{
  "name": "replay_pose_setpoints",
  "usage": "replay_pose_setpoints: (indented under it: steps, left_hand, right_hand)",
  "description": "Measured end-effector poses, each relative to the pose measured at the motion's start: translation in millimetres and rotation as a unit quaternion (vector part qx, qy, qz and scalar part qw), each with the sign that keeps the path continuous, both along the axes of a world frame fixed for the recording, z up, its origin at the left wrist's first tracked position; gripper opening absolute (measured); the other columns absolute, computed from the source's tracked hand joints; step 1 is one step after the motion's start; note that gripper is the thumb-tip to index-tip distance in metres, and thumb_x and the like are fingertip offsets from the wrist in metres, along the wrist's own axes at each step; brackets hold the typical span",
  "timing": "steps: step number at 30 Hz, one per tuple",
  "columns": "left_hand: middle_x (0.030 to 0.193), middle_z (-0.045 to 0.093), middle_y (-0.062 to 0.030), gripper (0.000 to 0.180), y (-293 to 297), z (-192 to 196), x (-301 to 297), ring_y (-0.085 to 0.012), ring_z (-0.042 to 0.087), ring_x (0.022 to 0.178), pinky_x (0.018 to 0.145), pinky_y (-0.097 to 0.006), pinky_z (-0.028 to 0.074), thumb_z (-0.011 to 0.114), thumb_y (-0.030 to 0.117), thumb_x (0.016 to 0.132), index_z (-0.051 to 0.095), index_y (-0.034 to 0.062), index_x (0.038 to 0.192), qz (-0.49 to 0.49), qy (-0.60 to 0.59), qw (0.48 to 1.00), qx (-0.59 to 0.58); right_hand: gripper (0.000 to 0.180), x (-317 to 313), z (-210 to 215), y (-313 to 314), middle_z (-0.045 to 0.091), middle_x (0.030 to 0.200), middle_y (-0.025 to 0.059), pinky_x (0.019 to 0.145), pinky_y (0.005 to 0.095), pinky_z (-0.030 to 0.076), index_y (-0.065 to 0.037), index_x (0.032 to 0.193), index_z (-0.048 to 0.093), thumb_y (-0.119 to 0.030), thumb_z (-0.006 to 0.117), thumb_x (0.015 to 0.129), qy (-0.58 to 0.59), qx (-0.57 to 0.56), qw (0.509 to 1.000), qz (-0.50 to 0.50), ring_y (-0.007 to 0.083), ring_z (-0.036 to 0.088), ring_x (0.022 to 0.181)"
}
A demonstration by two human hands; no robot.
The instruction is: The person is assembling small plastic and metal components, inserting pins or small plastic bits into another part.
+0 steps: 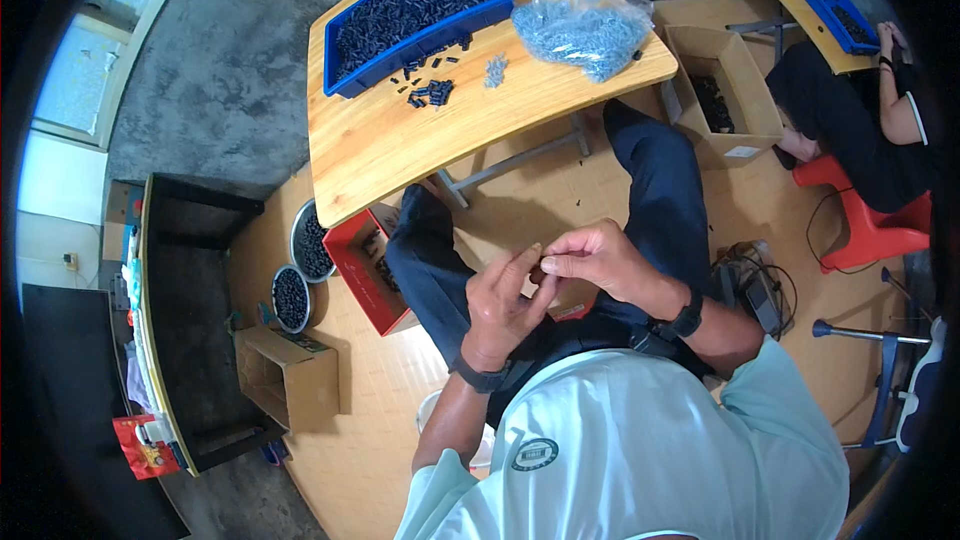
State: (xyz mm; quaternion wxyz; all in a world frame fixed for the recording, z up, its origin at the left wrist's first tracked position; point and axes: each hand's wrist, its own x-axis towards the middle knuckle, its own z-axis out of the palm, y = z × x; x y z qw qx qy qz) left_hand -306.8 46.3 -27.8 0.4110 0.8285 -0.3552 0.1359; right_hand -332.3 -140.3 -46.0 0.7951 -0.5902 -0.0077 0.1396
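Note:
Above my lap, my left hand and my right hand meet at the fingertips. Both are closed in a pinch around a small dark piece, mostly covered by the fingers, so its exact kind does not show. On the wooden table in front of me stands a blue tray full of short black tubular parts. A small heap of the same black parts lies before it. Beside that heap is a little pile of clear pieces. A transparent bag of similar pieces rests at the table's right.
Left of my legs are a red box, two metal bowls of black parts and a cardboard box. An open carton stands at right, near a person on a red stool. Cables and a power adapter lie on the floor.

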Motion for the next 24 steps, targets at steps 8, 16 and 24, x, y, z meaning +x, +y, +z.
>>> replay_pose_setpoints:
  steps: [8, 16, 24]
  left_hand:
    - [0.088, 0.067, -0.0131, 0.032, 1, 6, 5, -0.0256, 0.070, 0.074, 0.064, -0.032, 0.056, 0.079, 0.002, 0.074, 0.067, -0.0007, 0.103, -0.049, 0.014, 0.998, -0.035]
    - [0.084, 0.061, -0.0120, 0.035, 0, 14, 11, -0.0278, 0.066, 0.066, 0.057, -0.035, 0.054, 0.077, 0.008, 0.079, 0.065, -0.0001, 0.111, -0.082, 0.052, 0.994, 0.045]
    - [0.081, 0.065, -0.0136, 0.032, 6, 25, 16, -0.0314, 0.067, 0.063, 0.056, -0.038, 0.055, 0.078, 0.019, 0.080, 0.066, 0.0009, 0.103, -0.108, 0.016, 0.985, 0.132]
  right_hand:
    - [0.020, 1, 2, -6, 0.072, 0.085, 0.0054, 0.070, 0.0244, 0.056, 0.004, 0.100, 0.073, -0.015, 0.068, 0.095, -0.002, 0.016, 0.997, 0.071, 0.0094, 0.066, 0.077]
    - [0.020, -1, 1, -4, 0.072, 0.086, 0.0080, 0.072, 0.0254, 0.056, 0.004, 0.099, 0.073, -0.014, 0.067, 0.096, 0.038, 0.094, 0.992, 0.076, 0.0110, 0.067, 0.077]
    - [0.020, -4, -3, -5, 0.073, 0.088, 0.0074, 0.074, 0.0255, 0.056, 0.004, 0.099, 0.073, -0.015, 0.066, 0.097, 0.053, 0.110, 0.987, 0.106, 0.0109, 0.067, 0.079]
